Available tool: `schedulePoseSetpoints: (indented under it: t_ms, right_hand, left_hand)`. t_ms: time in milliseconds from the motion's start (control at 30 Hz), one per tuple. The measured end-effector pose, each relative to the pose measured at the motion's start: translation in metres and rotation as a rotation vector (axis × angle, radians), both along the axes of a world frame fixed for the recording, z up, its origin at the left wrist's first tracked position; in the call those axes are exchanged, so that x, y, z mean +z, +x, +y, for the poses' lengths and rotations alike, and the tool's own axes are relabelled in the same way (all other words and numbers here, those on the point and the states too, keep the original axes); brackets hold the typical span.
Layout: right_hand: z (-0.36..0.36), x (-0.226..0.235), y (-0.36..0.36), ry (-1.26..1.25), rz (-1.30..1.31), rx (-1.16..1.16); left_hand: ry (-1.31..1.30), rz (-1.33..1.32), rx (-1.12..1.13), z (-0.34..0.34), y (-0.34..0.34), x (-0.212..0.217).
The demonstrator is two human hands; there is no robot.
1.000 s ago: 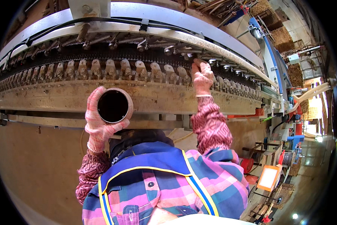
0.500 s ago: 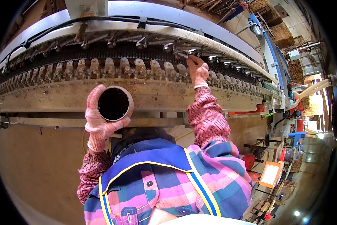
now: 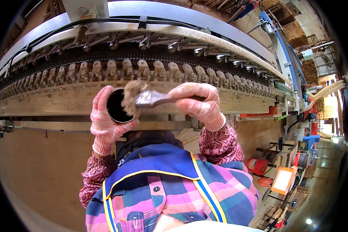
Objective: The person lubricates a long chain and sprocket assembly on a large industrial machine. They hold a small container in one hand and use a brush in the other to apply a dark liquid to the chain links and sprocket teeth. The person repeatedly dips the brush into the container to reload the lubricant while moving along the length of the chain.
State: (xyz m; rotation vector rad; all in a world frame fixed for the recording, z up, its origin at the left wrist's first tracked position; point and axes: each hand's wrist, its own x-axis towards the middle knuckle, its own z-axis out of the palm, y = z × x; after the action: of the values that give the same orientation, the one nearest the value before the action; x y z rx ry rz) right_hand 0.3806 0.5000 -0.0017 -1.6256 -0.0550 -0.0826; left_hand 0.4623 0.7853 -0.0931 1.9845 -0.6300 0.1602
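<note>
My left hand (image 3: 104, 120), in a pink-and-white knit glove, is wrapped round a round open can (image 3: 111, 109) with a dark inside. A paintbrush (image 3: 152, 99) is gripped by its dark handle in my gloved right hand (image 3: 199, 102). Its worn, tan bristles lie over the right side of the can's mouth and hide part of it; whether they touch the rim I cannot tell. Beyond both hands runs a long machine (image 3: 58, 96) with a row of metal brackets and springs, a chain behind them and a row of rollers on arms.
A pale beam (image 3: 205, 36) with a black cable bounds the machine's far side. To the right stand a red bucket (image 3: 257, 165), an orange-framed panel (image 3: 283, 180) and a blue-edged frame (image 3: 282, 58). Brown floor (image 3: 42, 166) lies at the left.
My right hand has come back from the machine's rollers toward me and left, bringing the brush to the can's mouth. My left hand still holds the can in nearly the same place.
</note>
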Motion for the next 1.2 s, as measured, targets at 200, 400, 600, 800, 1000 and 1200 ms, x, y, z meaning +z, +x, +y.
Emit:
schedulePoseSetpoints:
  t_ms: [200,400,600,800,1000,1200]
  right_hand:
    - [0.028,0.009,0.031,-0.551,-0.271,0.208]
    - [0.073,0.01,0.057,-1.15,-0.013,0.291]
    - [0.085,0.019,0.08,-1.185,0.163,0.388]
    - [0.058,0.005,0.061,-0.614,0.149,0.145]
    - [0.042,0.007,0.041,-0.064,0.423,-0.121]
    - [0.041,-0.013,0.028,0.217,0.391,-0.199]
  left_hand:
    - [0.038,-0.04,0.031,-0.004,0.002,0.004]
    - [0.104,-0.027,0.056,-0.01,0.001,0.016]
    - [0.149,-0.075,0.069,-0.013,0.002,0.018]
    - [0.213,-0.011,0.076,-0.02,0.002,0.027]
    - [0.173,-0.077,0.06,-0.018,0.005,0.019]
    - [0.164,-0.044,0.073,-0.015,0.006,0.021]
